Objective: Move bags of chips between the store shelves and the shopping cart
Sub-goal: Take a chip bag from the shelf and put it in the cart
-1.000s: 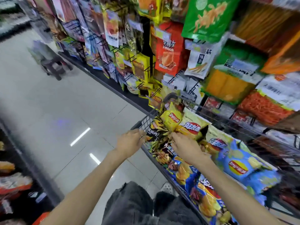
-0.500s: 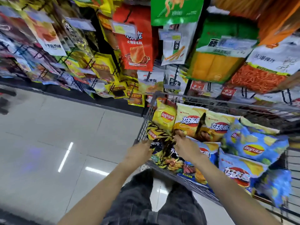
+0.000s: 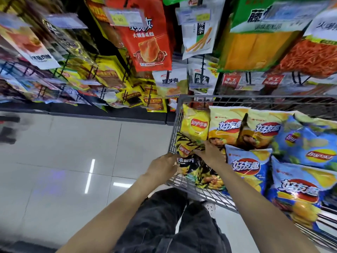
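Two hands on one black-and-yellow chip bag [image 3: 191, 161] at the shopping cart's [image 3: 172, 128] near-left corner: left hand [image 3: 162, 167] grip closed on its left edge, right hand [image 3: 212, 152] pressing on top.

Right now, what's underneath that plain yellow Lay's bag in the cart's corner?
The yellow Lay's bag overlaps a black-and-yellow chip bag, which both hands are on. Anything deeper in the cart is covered.
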The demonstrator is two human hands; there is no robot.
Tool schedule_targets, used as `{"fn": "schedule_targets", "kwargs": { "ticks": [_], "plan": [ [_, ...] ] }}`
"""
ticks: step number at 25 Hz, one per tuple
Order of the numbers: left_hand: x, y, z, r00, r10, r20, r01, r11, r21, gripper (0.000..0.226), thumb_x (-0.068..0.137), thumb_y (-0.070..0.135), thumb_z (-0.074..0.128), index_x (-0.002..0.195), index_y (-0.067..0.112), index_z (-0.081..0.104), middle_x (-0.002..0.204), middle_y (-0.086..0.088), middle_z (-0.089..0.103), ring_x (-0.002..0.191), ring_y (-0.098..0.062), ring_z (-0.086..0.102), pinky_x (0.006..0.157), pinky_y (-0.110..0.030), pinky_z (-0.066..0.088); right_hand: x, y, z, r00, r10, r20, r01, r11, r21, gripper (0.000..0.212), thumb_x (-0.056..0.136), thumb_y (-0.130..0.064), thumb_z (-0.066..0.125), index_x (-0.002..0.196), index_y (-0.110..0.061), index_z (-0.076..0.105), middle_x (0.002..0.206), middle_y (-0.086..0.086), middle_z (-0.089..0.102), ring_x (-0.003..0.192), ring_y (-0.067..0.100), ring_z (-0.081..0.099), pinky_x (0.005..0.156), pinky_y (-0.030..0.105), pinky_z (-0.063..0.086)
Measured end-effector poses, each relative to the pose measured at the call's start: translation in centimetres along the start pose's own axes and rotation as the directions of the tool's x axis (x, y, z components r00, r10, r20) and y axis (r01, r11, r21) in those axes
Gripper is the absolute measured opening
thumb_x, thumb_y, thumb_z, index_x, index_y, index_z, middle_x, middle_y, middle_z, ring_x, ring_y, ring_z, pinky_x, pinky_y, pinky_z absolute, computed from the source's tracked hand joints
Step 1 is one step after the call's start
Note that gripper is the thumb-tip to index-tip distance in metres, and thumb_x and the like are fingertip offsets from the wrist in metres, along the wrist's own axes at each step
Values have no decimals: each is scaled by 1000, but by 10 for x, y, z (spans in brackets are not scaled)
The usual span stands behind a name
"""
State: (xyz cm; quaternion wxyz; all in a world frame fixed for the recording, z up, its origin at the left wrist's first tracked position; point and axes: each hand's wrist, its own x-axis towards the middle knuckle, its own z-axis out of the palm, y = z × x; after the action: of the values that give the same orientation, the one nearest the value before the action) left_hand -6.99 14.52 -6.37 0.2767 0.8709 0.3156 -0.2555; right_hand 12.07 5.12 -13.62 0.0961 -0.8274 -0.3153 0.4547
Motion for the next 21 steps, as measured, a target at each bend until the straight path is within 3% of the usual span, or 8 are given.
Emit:
{"fn": "schedule_targets", "kwargs": {
  "ticks": [5, 9, 11, 13, 17, 21],
  "plan": [
    [16, -2, -2, 998, 58, -1, -58, 998, 33, 49, 99, 21, 47, 147, 20, 41, 144, -7, 51, 122, -32, 55, 93, -38, 47, 6, 3, 13, 986, 17, -166, 12, 985, 171, 58, 87, -38, 72, 133, -8, 53, 127, 12, 62, 116, 31, 58, 90, 37, 49],
    [30, 7, 4, 991, 122, 57, -125, 992, 36, 44, 101, 24, 43, 144, 17, 42, 130, -12, 59, 114, -35, 58, 88, -39, 48, -9, 28, -2, 963, 93, -255, -22, 963, 268, 56, 89, -32, 71, 138, -11, 53, 127, 11, 64, 115, 31, 60, 87, 36, 49],
    [40, 11, 6, 988, 131, 80, -135, 990, 43, 45, 101, 28, 42, 145, 19, 38, 127, -13, 59, 112, -35, 59, 86, -39, 51, -27, 39, -15, 950, 78, -301, 32, 939, 344, 50, 91, -26, 70, 138, -13, 55, 117, 10, 68, 101, 29, 65, 78, 35, 51],
    [52, 16, 6, 987, 129, 91, -135, 989, 64, 58, 101, 33, 44, 153, 20, 25, 139, -14, 51, 119, -35, 56, 90, -43, 51, -43, 46, -25, 932, 57, -357, 82, 929, 362, 46, 92, -26, 69, 134, -12, 58, 103, 10, 70, 89, 28, 65, 65, 34, 49],
    [73, 38, 8, 973, 148, 178, -160, 985, 60, 81, 95, 38, 60, 157, 17, 12, 150, -12, 44, 125, -32, 53, 92, -40, 49, -70, 62, -39, 903, 102, -418, 68, 925, 374, 47, 90, -31, 70, 132, -11, 59, 112, 13, 71, 101, 32, 66, 79, 40, 52],
    [88, 50, 20, 917, 158, 367, -80, 973, -218, 113, 78, 19, 84, 157, 16, 3, 134, -6, 57, 108, -16, 61, 89, -30, 52, -99, 77, -45, 876, 132, -465, 63, 922, 382, 47, 91, -30, 69, 131, -9, 59, 92, 22, 71, 82, 34, 65, 73, 40, 47]
  ]
}}
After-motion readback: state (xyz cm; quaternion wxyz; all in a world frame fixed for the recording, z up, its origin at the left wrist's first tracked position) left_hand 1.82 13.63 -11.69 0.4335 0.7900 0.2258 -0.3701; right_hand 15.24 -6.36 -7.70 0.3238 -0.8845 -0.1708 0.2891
